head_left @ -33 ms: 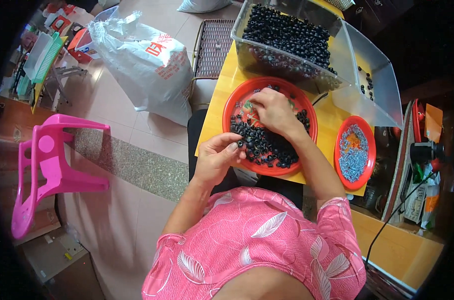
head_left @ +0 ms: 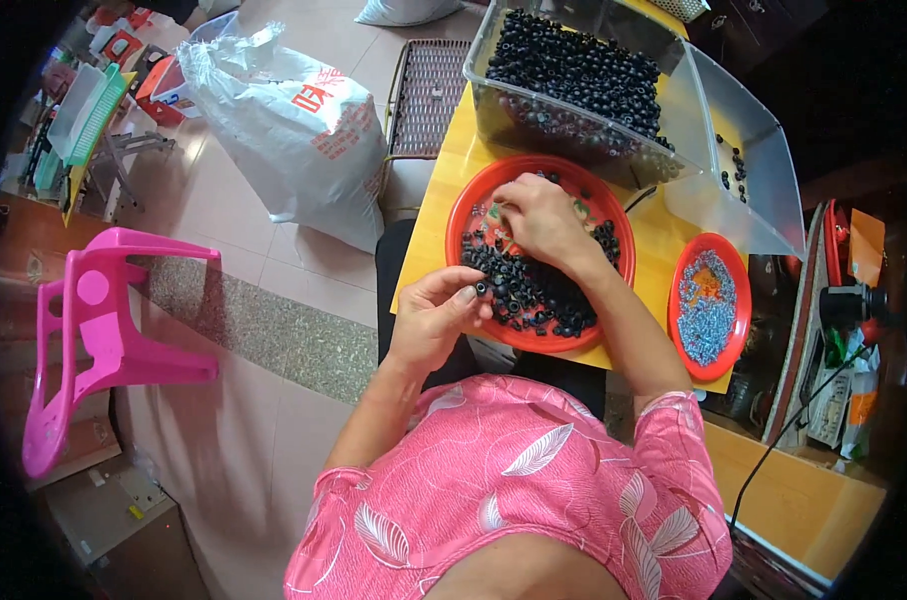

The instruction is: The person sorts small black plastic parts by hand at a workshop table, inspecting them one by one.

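Observation:
My left hand [head_left: 436, 312] is closed at the near left rim of a round red tray [head_left: 458, 212]. Its thumb and forefinger pinch a small black ring-shaped part [head_left: 481, 288], hollow end showing. Over the far half of the tray is my right hand [head_left: 546, 222], fingers bent down and drawn together; their tips are partly hidden, so what they hold cannot be made out. Loose black parts [head_left: 544, 300] of the same sort fill the near half of the tray. A few small silvery pieces [head_left: 478, 210] lie near the right fingers.
Behind the tray stands a clear plastic bin [head_left: 584, 120] heaped with black parts. An oval red dish [head_left: 745, 310] of small silvery-blue pieces sits to the right on the yellow table [head_left: 429, 215]. A white sack [head_left: 284, 140] and a pink plastic chair [head_left: 114, 310] are at left.

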`<state>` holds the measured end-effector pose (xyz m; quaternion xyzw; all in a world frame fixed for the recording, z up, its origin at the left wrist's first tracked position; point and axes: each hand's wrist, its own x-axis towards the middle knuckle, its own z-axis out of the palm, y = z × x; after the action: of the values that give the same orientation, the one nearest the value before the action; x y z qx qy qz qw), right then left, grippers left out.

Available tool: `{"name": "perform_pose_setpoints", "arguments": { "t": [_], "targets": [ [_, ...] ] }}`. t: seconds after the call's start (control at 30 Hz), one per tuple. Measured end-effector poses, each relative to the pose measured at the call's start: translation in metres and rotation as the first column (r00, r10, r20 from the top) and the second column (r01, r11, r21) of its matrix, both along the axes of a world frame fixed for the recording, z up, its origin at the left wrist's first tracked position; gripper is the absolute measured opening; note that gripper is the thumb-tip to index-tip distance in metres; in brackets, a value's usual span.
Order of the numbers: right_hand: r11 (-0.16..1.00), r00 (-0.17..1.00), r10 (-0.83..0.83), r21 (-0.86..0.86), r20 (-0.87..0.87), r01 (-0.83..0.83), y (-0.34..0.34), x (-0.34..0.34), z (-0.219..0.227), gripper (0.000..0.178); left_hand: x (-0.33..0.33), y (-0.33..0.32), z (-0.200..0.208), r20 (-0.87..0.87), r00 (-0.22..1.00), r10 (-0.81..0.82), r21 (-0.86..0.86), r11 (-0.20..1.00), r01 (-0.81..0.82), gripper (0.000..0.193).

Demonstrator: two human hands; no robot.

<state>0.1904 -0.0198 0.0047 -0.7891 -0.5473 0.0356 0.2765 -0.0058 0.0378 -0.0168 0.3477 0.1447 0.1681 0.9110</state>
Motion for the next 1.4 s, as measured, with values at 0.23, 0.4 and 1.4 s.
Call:
{"name": "perform_pose_setpoints", "arguments": {
  "t": [0.23,0.4,1.4],
  "targets": [
    [0.994,0.997,0.039,-0.105,0.066,-0.032,0.019,-0.004,-0.011,0.012,0.000,0.001,0.000,0.011,1.000,-0.020,0.015,1.000,0.020,0.021],
    [0.997,0.999,0.041,-0.071,0.012,-0.040,0.014,-0.003,-0.009,0.007,0.002,0.003,0.003,0.039,0.999,-0.005,0.006,1.000,0.005,0.021],
    [0.987,0.988,0.156,0.031,-0.021,-0.155,-0.032,-0.014,0.002,0.020,0.006,0.000,0.001,0.031,0.999,0.023,-0.046,0.999,-0.021,0.015]
  ]
}}
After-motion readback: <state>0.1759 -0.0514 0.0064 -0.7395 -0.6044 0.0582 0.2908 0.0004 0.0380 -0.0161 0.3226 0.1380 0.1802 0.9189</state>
